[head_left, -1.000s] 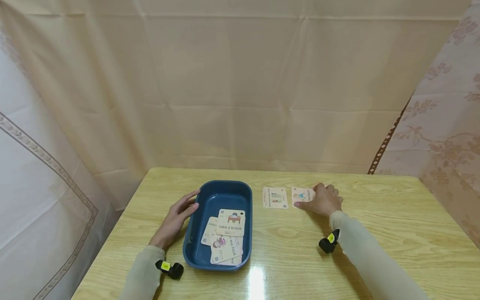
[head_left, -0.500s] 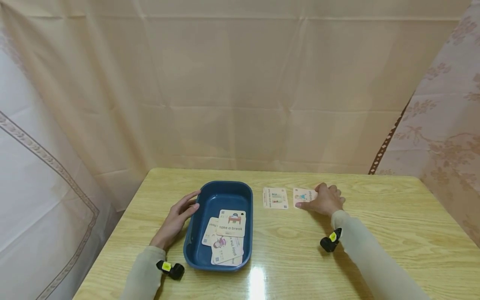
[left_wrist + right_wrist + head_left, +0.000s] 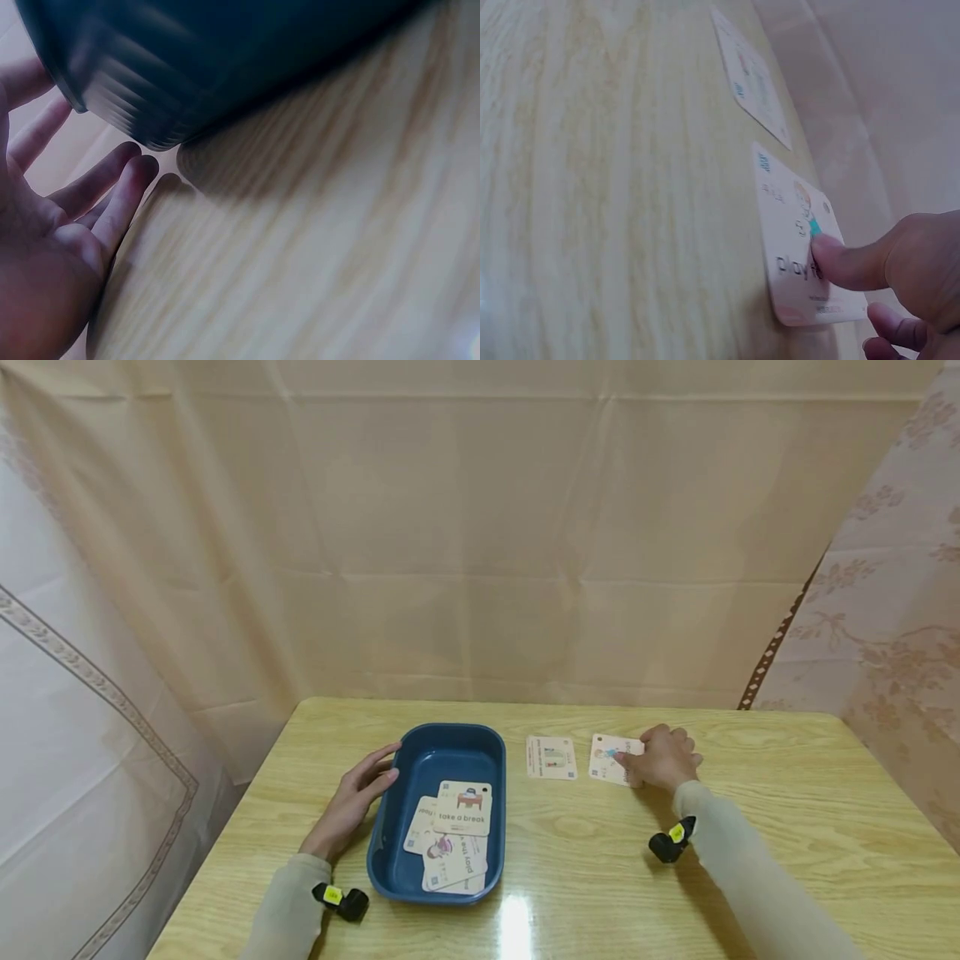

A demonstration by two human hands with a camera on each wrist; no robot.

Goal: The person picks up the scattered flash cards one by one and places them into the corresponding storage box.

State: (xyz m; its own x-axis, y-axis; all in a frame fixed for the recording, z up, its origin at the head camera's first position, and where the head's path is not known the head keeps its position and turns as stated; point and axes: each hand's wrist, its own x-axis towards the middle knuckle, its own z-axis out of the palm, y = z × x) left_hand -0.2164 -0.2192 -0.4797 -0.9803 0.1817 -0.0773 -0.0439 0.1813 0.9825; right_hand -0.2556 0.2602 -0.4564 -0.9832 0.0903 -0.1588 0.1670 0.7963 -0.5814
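Observation:
In the head view, a picture card (image 3: 609, 758) with a small figure and printed words is pinched by my right hand (image 3: 667, 757). The thumb (image 3: 847, 264) presses on its printed face in the right wrist view; the other fingers are partly hidden behind the card. Its near edge seems slightly raised off the table. To its left lies a second picture card (image 3: 551, 757), flat and untouched. My left hand (image 3: 352, 797) rests with extended fingers against the left rim of a blue tray (image 3: 457, 752). Several cards overlap inside the tray, with a "take a break" card (image 3: 462, 807) on top.
The wooden table (image 3: 585, 877) has its far edge close to a beige curtain (image 3: 465, 552). A patterned cloth (image 3: 892, 593) hangs at the right and a white cloth (image 3: 67, 710) at the left. Small black wrist cameras sit on both sleeves.
My right hand has shifted slightly right, and the card with it, turning a little. The thumb now lies further in on the card's face. The left hand and tray stay put.

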